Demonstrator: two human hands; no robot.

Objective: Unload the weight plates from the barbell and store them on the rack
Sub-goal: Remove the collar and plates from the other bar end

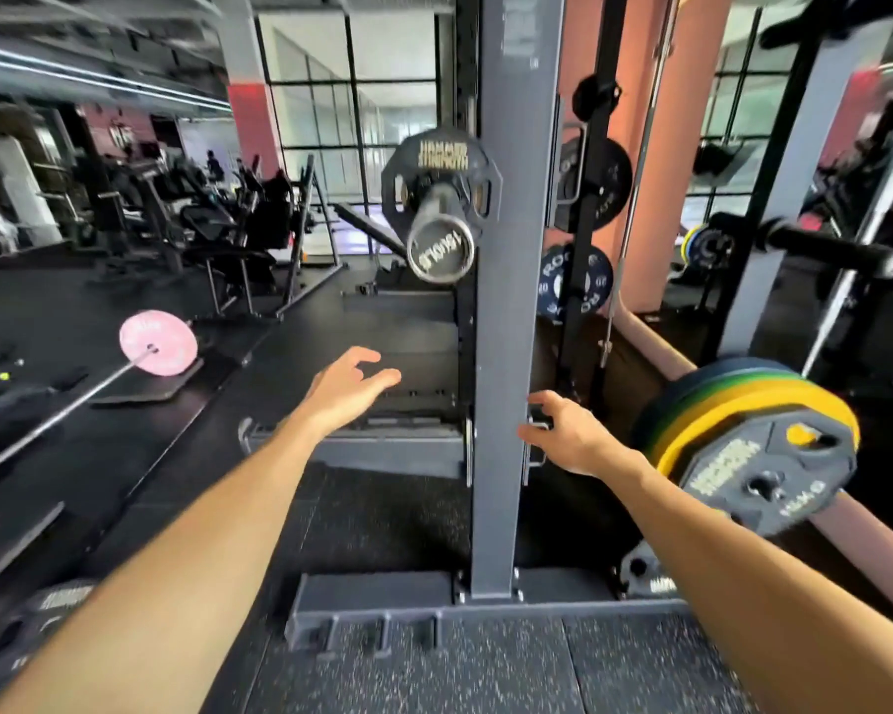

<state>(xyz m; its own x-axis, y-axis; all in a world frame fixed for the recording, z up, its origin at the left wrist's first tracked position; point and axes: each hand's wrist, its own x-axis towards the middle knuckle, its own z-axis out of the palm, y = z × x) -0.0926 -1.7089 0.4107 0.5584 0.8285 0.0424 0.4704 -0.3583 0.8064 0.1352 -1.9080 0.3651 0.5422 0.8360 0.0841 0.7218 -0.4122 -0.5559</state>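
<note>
The barbell's chrome sleeve end [439, 249] points at me at head height, just left of the grey rack upright [506, 301]. One black plate [442, 177] sits on that sleeve. My left hand [349, 386] reaches forward below the sleeve, fingers loose, holding nothing. My right hand [568, 432] hovers just right of the upright, fingers loosely curled, empty. On a storage peg at the right hang a small black plate [774, 466], a yellow plate [712, 404] and green and blue plates behind it.
More plates [596, 177] hang on pegs behind the upright, a blue one [576, 280] below. A barbell with a pink plate [158, 342] lies on the floor at left. Black plates [645, 574] lie at the rack's foot. Gym machines [217, 224] stand beyond.
</note>
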